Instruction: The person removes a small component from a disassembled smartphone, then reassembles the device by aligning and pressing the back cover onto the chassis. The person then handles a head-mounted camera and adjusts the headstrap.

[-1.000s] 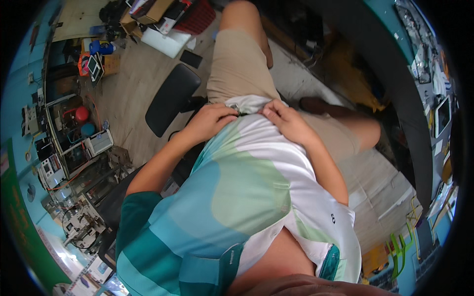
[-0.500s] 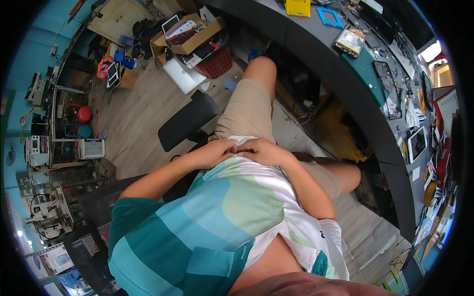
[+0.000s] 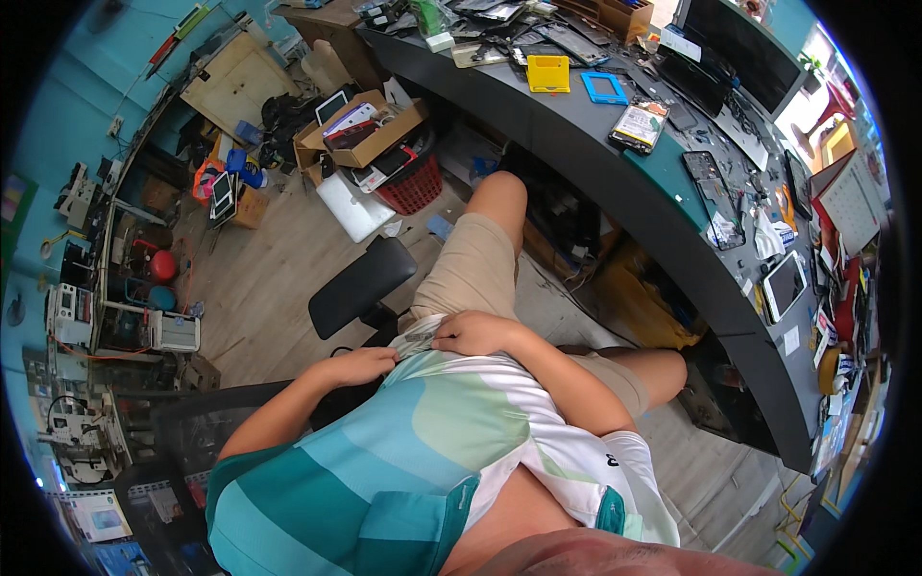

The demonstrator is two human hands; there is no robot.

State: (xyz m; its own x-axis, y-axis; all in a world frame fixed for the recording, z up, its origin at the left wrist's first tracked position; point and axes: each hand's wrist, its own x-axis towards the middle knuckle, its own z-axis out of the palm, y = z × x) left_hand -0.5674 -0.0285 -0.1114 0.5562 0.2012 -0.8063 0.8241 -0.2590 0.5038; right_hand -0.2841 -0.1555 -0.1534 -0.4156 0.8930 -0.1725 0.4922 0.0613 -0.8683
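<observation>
I sit on a black chair [image 3: 357, 286], looking down my green and white striped shirt [image 3: 423, 451]. My right hand [image 3: 477, 333] rests at the shirt's lower hem over my lap, fingers curled on the cloth. My left hand [image 3: 363, 366] lies at my left hip against the shirt's edge, fingers bent. Whether either hand holds anything small is hidden. My beige shorts [image 3: 473, 269] and bare knee [image 3: 499, 192] point toward the curved dark desk [image 3: 615, 173].
The desk carries a yellow tray [image 3: 548, 73], a blue frame [image 3: 604, 86], phones, tablets and a monitor [image 3: 730, 58]. On the wooden floor to my left stand a cardboard box [image 3: 363, 130], a red basket [image 3: 413, 187] and shelves of gear [image 3: 106, 307].
My head has lifted, bringing the desk into view. My left hand slid out from the shirt's middle to my hip; my right hand stays at the hem.
</observation>
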